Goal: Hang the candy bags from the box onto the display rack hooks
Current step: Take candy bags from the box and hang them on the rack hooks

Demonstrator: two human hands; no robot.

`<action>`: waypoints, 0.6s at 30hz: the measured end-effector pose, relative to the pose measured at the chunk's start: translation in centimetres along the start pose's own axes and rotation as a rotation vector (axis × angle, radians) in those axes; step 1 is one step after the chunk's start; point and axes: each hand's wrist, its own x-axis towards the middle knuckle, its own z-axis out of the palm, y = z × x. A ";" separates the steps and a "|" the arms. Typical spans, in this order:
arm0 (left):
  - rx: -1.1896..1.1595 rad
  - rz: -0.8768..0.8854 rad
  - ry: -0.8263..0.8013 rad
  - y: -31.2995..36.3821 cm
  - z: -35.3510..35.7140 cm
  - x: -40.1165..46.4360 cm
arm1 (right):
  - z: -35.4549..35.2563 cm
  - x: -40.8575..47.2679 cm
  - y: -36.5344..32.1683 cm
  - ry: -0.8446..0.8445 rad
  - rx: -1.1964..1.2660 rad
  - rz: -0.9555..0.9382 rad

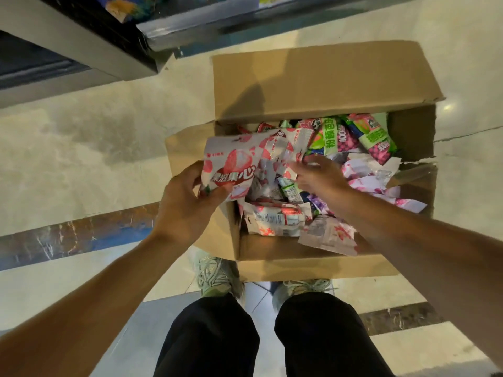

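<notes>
An open cardboard box [313,85] stands on the floor in front of my feet, filled with several candy bags: white-and-pink ones [275,217] and green-and-purple ones [334,137]. My left hand [187,202] grips a white-and-pink candy bag [234,164] by its lower edge, held over the box's left flap. My right hand [318,175] reaches into the box and pinches another white-and-pink bag [277,156] lying against the first one. No display hooks show in this view.
The base of a shelving unit [81,50] runs along the top left, with colourful packs on it. A second shelf edge [196,25] sits behind the box. My shoes [215,273] stand right at the box's near flap on the tiled floor.
</notes>
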 end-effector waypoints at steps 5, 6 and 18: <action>-0.076 0.047 -0.016 -0.6 1.2 0.1 | 3.4 2.7 -0.2 0.090 -0.164 -0.061; -0.077 0.048 -0.015 -0.8 1.5 -0.1 | 3.5 2.7 0.3 0.123 -0.184 -0.067; -0.076 0.021 -0.053 4.8 0.2 -9.1 | -6.8 -14.6 0.0 0.380 -0.283 -0.556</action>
